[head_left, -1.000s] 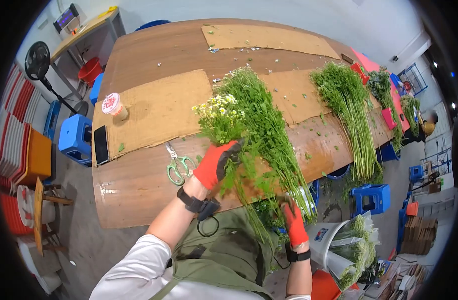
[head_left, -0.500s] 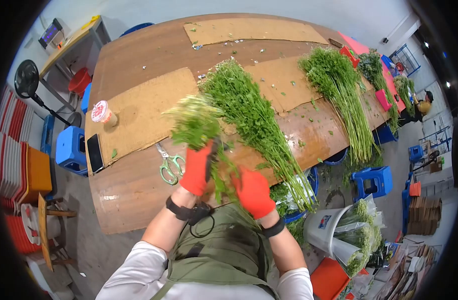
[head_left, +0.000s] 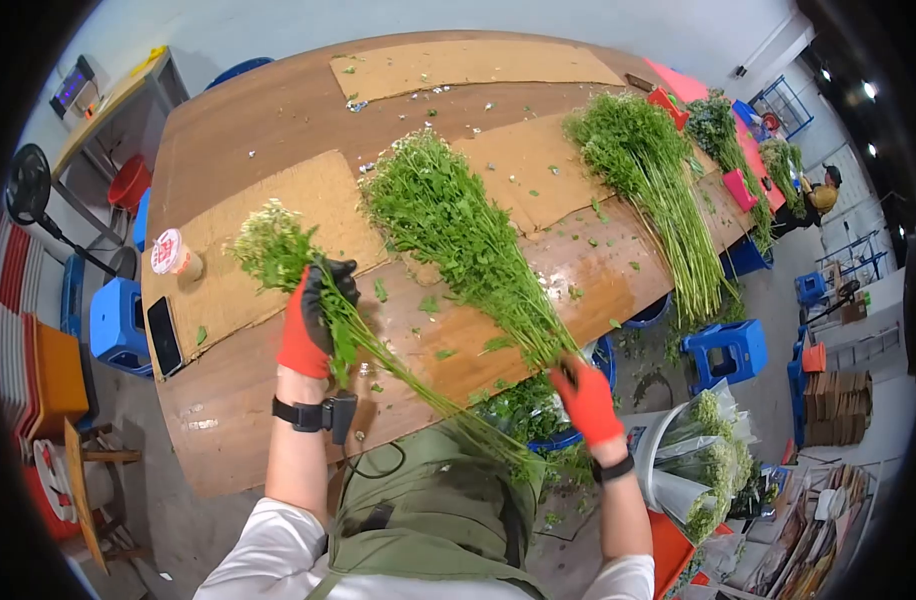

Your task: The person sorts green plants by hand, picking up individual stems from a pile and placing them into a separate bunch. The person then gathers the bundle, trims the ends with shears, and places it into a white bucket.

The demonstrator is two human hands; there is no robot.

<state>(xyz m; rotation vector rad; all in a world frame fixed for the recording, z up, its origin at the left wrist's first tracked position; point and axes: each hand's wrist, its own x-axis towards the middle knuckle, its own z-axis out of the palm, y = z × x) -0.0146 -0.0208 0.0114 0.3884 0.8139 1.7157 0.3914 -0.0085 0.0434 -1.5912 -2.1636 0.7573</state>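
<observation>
My left hand (head_left: 314,318), in a red and black glove, is closed round a small bunch of white-flowered stems (head_left: 276,244), whose long stalks trail down to the right over the table edge. My right hand (head_left: 582,398), gloved the same way, is at the lower stalk ends of a large flower pile (head_left: 448,215) in the middle of the table (head_left: 218,430); its fingertips are partly hidden among the stalks. Another green pile (head_left: 646,170) lies farther right.
A lidded cup (head_left: 177,254) and a phone (head_left: 164,335) are on the left cardboard (head_left: 248,210). Blue stools (head_left: 121,325) flank the table. At the lower right, a white bucket (head_left: 668,465) holds wrapped flowers. A person (head_left: 825,190) is at the far right.
My left hand has moved left with the bunch, and its stalks now stretch out. My right hand has gone right to the pile's stalk ends. The green scissors no longer show.
</observation>
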